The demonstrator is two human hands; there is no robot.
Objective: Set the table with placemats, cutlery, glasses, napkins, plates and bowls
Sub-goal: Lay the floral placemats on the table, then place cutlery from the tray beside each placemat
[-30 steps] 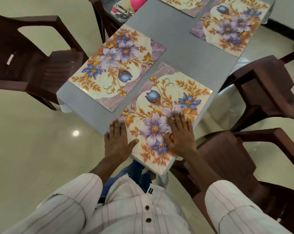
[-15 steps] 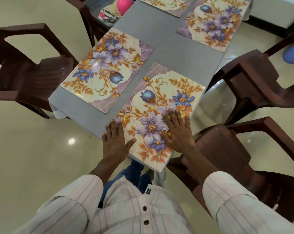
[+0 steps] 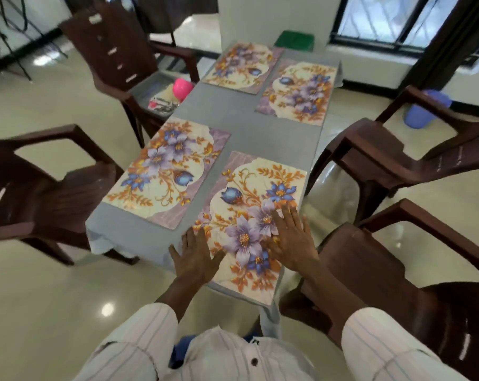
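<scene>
Several floral placemats lie on the grey table (image 3: 233, 125). The nearest placemat (image 3: 249, 193) sits at the table's near right corner, its near end hanging a little past the edge. My left hand (image 3: 195, 255) lies flat with straight fingers on its left near edge. My right hand (image 3: 290, 237) presses flat on its right side, over the purple flowers. A second placemat (image 3: 167, 171) lies to the left, and two more placemats (image 3: 298, 94) (image 3: 241, 67) lie at the far end. A tray (image 3: 156, 90) on a far left chair carries a pink bowl (image 3: 182, 88) and cutlery (image 3: 164, 104).
Brown plastic chairs surround the table: one at the left (image 3: 40, 188), one at far left (image 3: 117, 56), two at the right (image 3: 397, 160) (image 3: 414, 284). A purple bucket (image 3: 422, 114) stands on the floor far right. A green bin (image 3: 294, 39) stands beyond the table.
The view has tilted up, showing the whole table and room. Both hands stay flat on the near placemat, the fingers spread slightly wider.
</scene>
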